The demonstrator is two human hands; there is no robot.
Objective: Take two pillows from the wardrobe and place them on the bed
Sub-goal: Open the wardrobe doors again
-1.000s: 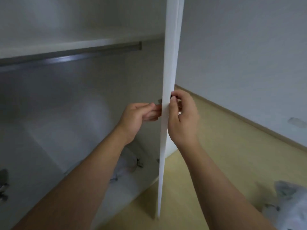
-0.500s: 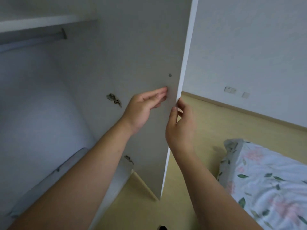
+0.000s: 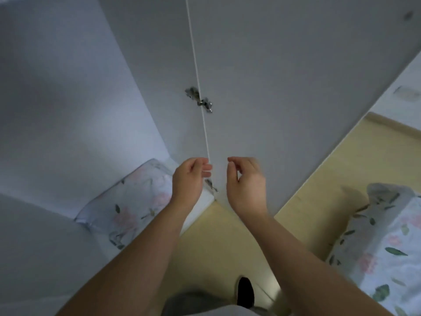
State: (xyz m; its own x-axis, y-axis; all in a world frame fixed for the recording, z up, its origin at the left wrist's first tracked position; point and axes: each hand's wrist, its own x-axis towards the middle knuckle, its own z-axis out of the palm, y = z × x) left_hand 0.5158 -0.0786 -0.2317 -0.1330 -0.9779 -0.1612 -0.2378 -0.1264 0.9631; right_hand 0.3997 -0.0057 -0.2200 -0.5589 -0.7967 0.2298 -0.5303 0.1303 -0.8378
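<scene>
The white wardrobe [image 3: 68, 99] stands open in front of me, its right door [image 3: 284, 87] swung wide. A floral pillow [image 3: 127, 201] lies on the wardrobe floor at lower left. My left hand [image 3: 190, 179] hovers just right of the pillow with loosely curled fingers, holding nothing. In front of the door's lower part my right hand [image 3: 246, 183] hangs empty, fingers curled and apart. The bed [image 3: 387, 247], covered in the same floral fabric, shows at the lower right.
Metal hinges [image 3: 200, 101] sit on the door's inner edge. Pale wooden floor [image 3: 330, 179] runs between wardrobe and bed. My dark shoe [image 3: 245, 293] is at the bottom. A white wall [image 3: 410, 83] stands at the far right.
Both hands have let go of the door's edge and dropped lower. The door has swung wide open. My view has tilted down, so the pillow inside and the bed show.
</scene>
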